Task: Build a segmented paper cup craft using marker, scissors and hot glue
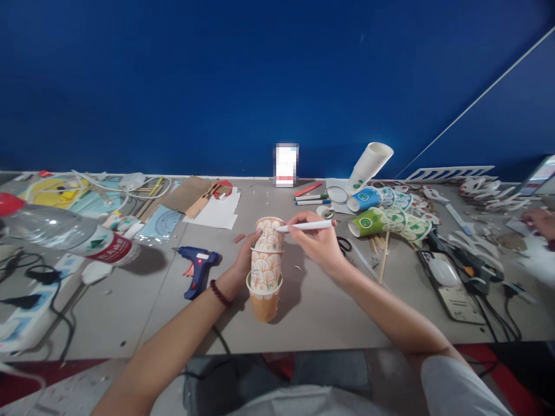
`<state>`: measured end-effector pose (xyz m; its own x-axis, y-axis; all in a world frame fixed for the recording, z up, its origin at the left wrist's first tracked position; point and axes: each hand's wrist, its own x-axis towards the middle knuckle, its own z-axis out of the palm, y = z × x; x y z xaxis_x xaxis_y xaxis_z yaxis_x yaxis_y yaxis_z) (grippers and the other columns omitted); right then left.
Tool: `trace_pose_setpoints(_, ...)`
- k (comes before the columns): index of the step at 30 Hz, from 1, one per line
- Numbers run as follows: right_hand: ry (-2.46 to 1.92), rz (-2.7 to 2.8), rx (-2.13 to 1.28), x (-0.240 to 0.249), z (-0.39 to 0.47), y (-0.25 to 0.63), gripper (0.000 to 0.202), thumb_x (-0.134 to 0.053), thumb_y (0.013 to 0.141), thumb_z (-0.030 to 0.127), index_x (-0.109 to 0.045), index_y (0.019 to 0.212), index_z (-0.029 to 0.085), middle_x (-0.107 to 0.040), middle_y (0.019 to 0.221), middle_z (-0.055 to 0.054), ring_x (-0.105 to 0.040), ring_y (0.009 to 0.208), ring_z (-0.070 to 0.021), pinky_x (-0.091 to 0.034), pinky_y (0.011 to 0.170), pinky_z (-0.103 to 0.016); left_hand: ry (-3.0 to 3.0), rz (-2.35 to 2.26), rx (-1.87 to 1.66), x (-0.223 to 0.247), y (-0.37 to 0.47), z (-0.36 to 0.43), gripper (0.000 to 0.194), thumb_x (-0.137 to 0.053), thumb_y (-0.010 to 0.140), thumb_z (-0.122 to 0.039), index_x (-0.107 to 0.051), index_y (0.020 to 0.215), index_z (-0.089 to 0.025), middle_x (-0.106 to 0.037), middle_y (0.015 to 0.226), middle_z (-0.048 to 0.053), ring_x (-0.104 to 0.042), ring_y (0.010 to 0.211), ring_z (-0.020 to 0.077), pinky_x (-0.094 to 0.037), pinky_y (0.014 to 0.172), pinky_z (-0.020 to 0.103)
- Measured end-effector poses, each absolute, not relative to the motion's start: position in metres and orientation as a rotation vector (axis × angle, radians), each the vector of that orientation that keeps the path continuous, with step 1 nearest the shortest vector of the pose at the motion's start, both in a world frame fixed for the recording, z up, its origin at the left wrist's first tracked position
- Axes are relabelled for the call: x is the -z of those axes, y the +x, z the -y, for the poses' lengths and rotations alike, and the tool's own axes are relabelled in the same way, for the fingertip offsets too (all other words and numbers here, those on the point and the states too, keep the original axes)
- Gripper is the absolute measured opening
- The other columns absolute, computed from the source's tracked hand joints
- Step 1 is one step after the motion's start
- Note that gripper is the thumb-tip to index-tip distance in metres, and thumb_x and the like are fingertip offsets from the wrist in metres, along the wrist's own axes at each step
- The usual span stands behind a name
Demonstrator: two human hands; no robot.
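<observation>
An orange-patterned column of joined paper cups (266, 268) stands near the middle of the table. My left hand (246, 260) grips its upper left side, with part of the fingers hidden behind the cups. In my right hand (318, 240) is a white marker with a reddish end (310, 226), held between the fingers. The marker points left and its tip meets or nearly meets the upper right side of the top cup. A blue glue gun (197, 268) lies left of my left hand.
Left are a water bottle (73, 234), a power strip (37, 312) and cardboard (188, 195). A phone (286, 164) leans at the wall. Right are green cups (388, 223), blue cups (377, 198), white stacked cups (370, 164), scissors, another phone (451, 289) and another person's hand (540, 224).
</observation>
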<state>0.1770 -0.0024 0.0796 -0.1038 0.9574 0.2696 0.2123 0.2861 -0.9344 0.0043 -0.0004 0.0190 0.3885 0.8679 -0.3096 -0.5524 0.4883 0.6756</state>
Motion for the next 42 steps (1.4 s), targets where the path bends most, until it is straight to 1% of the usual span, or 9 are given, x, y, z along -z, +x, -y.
trace_pose_setpoints(7, -1.071, 1.471, -0.978, -0.079, 0.001, 0.177, 0.008, -0.061, 0.08, 0.026, -0.065, 0.079, 0.019, -0.066, 0.078, -0.002, -0.06, 0.072, -0.0155, -0.047, 0.064, -0.027, 0.511, -0.664, -0.951, -0.021, 0.004, 0.001, 0.044, -0.066, 0.07, -0.05, -0.069, 0.087, -0.01, -0.069, 0.072, 0.009, -0.062, 0.058, 0.0188, -0.05, 0.058, 0.03)
trace_pose_setpoints(14, -1.069, 1.499, -0.959, -0.074, -0.001, 0.177, 0.008, -0.062, 0.081, 0.026, -0.065, 0.078, 0.019, -0.066, 0.076, -0.002, -0.059, 0.07, -0.0146, -0.046, 0.064, -0.027, 0.503, -0.698, -0.964, -0.02, 0.004, 0.0, 0.042, -0.066, 0.069, -0.049, -0.068, 0.086, -0.011, -0.069, 0.072, 0.008, -0.063, 0.059, 0.0193, -0.049, 0.056, 0.029)
trace_pose_setpoints(18, -1.076, 1.492, -0.967, -0.075, 0.0, 0.176, 0.008, -0.061, 0.08, 0.026, -0.065, 0.077, 0.019, -0.066, 0.077, -0.002, -0.06, 0.072, -0.0151, -0.048, 0.065, -0.027, 0.498, -0.706, -0.981, -0.021, 0.005, 0.0, 0.04, -0.066, 0.069, -0.048, -0.067, 0.085, -0.011, -0.069, 0.071, 0.008, -0.063, 0.059, 0.0194, -0.049, 0.056, 0.029)
trace_pose_setpoints(23, -1.092, 1.464, -0.965, -0.075, -0.001, 0.175, 0.007, -0.061, 0.079, 0.024, -0.065, 0.078, 0.019, -0.066, 0.077, -0.001, -0.061, 0.069, -0.0144, -0.049, 0.063, -0.026, 0.486, -0.701, -0.954, -0.022, 0.005, 0.001, 0.041, -0.067, 0.069, -0.049, -0.068, 0.085, -0.011, -0.069, 0.071, 0.008, -0.064, 0.058, 0.0187, -0.049, 0.055, 0.028)
trace_pose_setpoints(28, -1.102, 1.451, -0.941, -0.072, -0.004, 0.176, 0.009, -0.062, 0.08, 0.027, -0.064, 0.078, 0.019, -0.067, 0.078, -0.002, -0.063, 0.071, -0.0156, -0.051, 0.065, -0.027, 0.461, -0.707, -0.964, -0.018, 0.004, 0.001, 0.039, -0.068, 0.068, -0.047, -0.067, 0.083, -0.011, -0.069, 0.071, 0.008, -0.064, 0.059, 0.0187, -0.049, 0.056, 0.028)
trace_pose_setpoints(33, -1.105, 1.401, -0.971, -0.068, -0.006, 0.177, 0.012, -0.062, 0.08, 0.031, -0.063, 0.078, 0.019, -0.065, 0.074, -0.002, -0.064, 0.071, -0.0173, -0.052, 0.066, -0.029, 0.448, -0.701, -0.916, -0.018, 0.003, 0.001, 0.043, -0.068, 0.069, -0.049, -0.069, 0.087, -0.01, -0.07, 0.073, 0.008, -0.064, 0.061, 0.0191, -0.048, 0.057, 0.028)
trace_pose_setpoints(38, -1.093, 1.383, -0.984, -0.067, -0.007, 0.178, 0.011, -0.062, 0.08, 0.03, -0.063, 0.077, 0.02, -0.064, 0.073, -0.001, -0.064, 0.072, -0.0171, -0.052, 0.067, -0.03, 0.445, -0.681, -0.919, -0.02, 0.004, 0.002, 0.042, -0.067, 0.069, -0.048, -0.07, 0.088, -0.01, -0.07, 0.073, 0.008, -0.065, 0.061, 0.0188, -0.049, 0.056, 0.028)
trace_pose_setpoints(42, -1.095, 1.391, -0.964, -0.069, -0.005, 0.177, 0.011, -0.062, 0.08, 0.03, -0.063, 0.077, 0.02, -0.064, 0.073, -0.001, -0.062, 0.07, -0.0162, -0.05, 0.063, -0.028, 0.456, -0.689, -0.938, -0.019, 0.005, 0.002, 0.04, -0.066, 0.071, -0.048, -0.068, 0.087, -0.011, -0.069, 0.072, 0.007, -0.064, 0.059, 0.0183, -0.048, 0.055, 0.028)
